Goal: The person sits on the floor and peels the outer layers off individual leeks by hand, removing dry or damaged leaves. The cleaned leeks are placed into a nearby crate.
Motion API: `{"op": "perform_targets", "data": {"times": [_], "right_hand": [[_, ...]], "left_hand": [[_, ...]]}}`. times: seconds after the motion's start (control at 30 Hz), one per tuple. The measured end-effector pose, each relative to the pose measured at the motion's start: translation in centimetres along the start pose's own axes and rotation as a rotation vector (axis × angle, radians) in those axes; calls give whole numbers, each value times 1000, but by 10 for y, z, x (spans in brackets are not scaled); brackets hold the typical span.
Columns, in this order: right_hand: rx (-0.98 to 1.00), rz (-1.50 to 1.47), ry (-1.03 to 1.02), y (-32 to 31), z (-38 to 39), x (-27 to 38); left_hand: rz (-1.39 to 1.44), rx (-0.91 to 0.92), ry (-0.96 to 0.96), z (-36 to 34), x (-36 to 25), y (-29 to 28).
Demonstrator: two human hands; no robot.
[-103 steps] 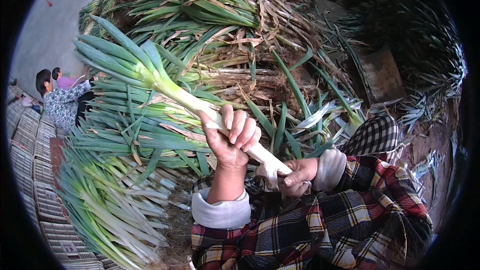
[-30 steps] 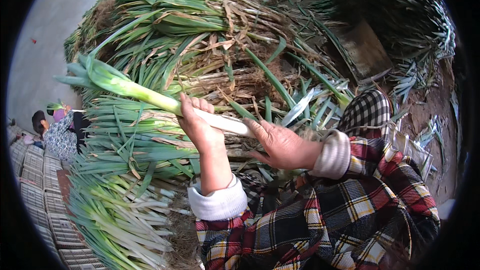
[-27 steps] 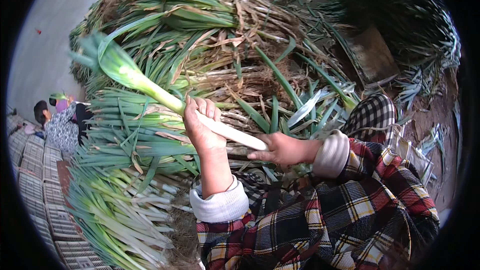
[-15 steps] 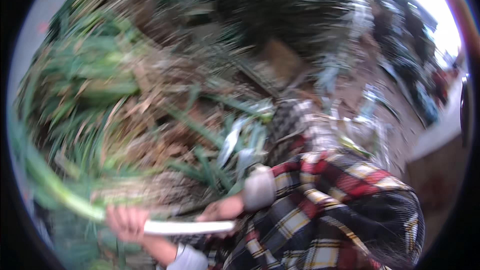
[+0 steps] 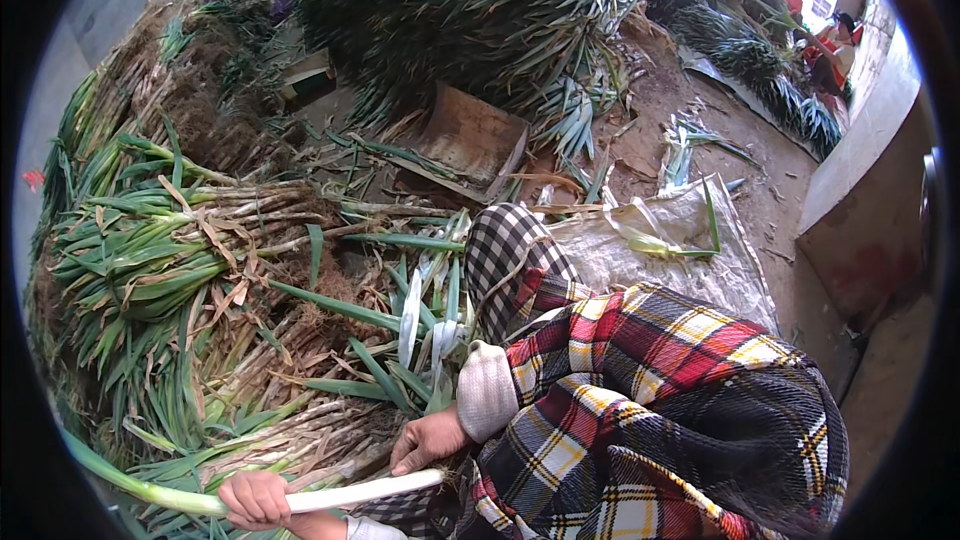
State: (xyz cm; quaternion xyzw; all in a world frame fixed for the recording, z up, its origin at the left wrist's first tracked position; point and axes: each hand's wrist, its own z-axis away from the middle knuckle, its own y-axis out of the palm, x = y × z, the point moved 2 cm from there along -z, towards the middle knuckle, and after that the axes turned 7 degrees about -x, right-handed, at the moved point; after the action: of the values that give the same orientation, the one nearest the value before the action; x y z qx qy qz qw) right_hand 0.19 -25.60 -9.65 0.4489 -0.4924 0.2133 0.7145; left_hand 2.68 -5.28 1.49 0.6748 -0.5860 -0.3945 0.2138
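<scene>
A long green onion [image 5: 350, 493] lies nearly level across the bottom of the view, its bare white shaft to the right and green leaves to the left. My left hand [image 5: 255, 500] is closed around it where white turns to green. My right hand [image 5: 432, 440] has its fingers curled, the tips against the upper side of the white shaft near the root end. Just beyond my hands lies a heap of untrimmed green onions [image 5: 300, 440] with dry, brownish skins. A bundle of them [image 5: 150, 250] rests on the pile at the left.
Beyond my checkered knee [image 5: 510, 250] sits a rusty metal scoop [image 5: 470, 135]. A tall stack of green onions [image 5: 470, 20] stands behind it. A pale sack [image 5: 660, 230] carries loose leaves. People in red [image 5: 835, 55] are at the far right, past a low wall [image 5: 860, 140].
The view has shifted and sharpened. Both hands and the green onion sit lower in it. My right hand has come from behind the white shaft to its upper side.
</scene>
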Motion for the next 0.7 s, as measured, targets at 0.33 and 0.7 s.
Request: {"op": "perform_targets", "data": {"times": [0.33, 0.7], "right_hand": [[110, 173, 7, -3, -1, 3], [-452, 364, 316, -15, -1, 6]], "left_hand": [[24, -77, -5, 13, 5, -10], [-444, -292, 11, 2, 22, 22]]}}
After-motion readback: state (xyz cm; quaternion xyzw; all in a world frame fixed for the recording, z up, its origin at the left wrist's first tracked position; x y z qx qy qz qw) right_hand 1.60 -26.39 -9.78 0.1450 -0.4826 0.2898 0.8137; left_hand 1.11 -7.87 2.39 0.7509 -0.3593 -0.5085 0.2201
